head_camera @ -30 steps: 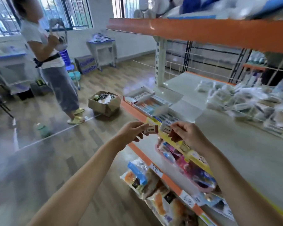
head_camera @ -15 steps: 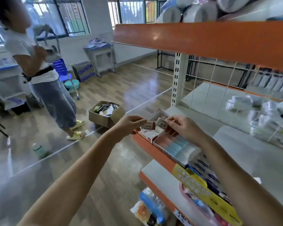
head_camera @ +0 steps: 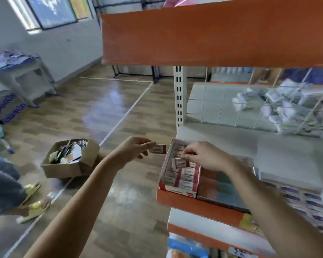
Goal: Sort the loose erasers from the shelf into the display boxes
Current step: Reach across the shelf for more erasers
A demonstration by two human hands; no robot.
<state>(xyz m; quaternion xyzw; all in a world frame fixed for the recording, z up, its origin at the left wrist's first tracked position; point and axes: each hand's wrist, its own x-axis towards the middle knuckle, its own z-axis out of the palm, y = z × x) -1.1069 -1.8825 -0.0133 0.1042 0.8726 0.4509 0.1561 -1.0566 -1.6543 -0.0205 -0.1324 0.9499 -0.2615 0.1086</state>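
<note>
Seating best done flat: right hand (head_camera: 205, 158) pinches an eraser (head_camera: 178, 162) over the display box (head_camera: 177, 189), left hand (head_camera: 134, 149) pinches a second eraser (head_camera: 158, 148) alongside, ready.

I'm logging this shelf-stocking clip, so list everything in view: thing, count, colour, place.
display box: one, red and white, on the shelf edge, partly filled with erasers
held erasers: two, white with red; one left of the box, one over the box
pastel box: one, orange and teal, right of the display box
shelf: white deck, orange front edge
upper shelf: orange, overhead
clear packets: a pile, count unclear, behind the wire grid
cardboard box: one, brown, on the floor, holds dark items
table: one, white, by the wall
other person: legs and yellow sandals, lower left
left hand: pinches one eraser
right hand: pinches the other eraser
</note>
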